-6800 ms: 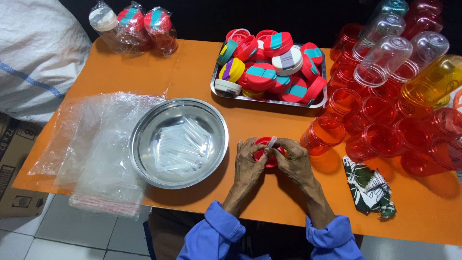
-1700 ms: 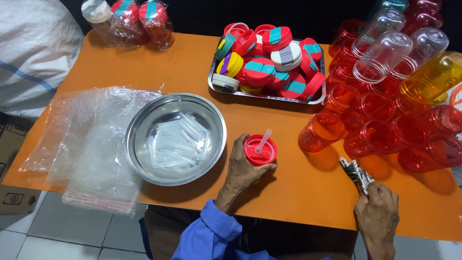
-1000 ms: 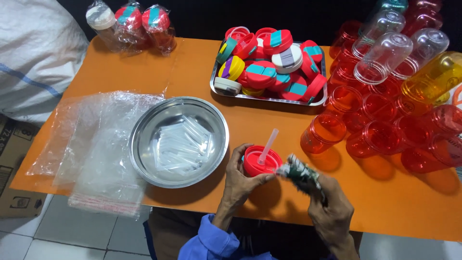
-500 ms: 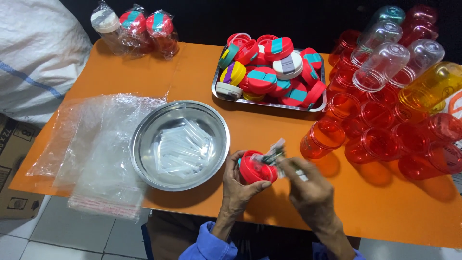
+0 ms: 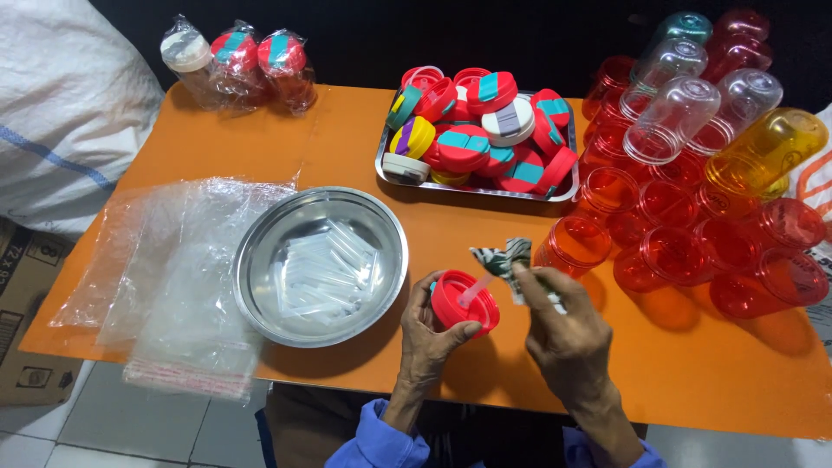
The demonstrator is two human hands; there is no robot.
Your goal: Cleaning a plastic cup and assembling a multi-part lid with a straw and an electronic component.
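A person's two hands meet low over the middle of an orange worktop [image 5: 347,130]. The left hand [image 5: 431,334] comes up from a blue sleeve and curls around a red cup lid [image 5: 465,302], thumb across its near edge, fingers cupping the far side. A pale straw [image 5: 474,290] pokes up at a slant from the lid's centre. The right hand [image 5: 568,334], just beside it, pinches a small folded slip of green-and-white patterned paper [image 5: 505,258] between thumb and fingertips, holding it above and just right of the lid. Both hands are closed on what they hold.

To the left sits one round steel bowl [image 5: 260,299] holding a heap of clear-wrapped straws [image 5: 325,273]. Left of the bowl lies a loose pile of clear plastic bags [image 5: 165,269]; how many cannot be told.

Farther back stands one rectangular steel tray [image 5: 568,186] piled with lids [image 5: 472,130], mostly red with teal tabs, plus one white and one yellow-and-purple.

On the right is a crowd of transparent cups [image 5: 693,243], mostly red, too overlapped to count; at least two are clear and one yellow. At the far left corner stand three bagged cups [image 5: 238,69], one white-lidded, two red-lidded. A white sack [image 5: 61,104] rests beyond the left edge.
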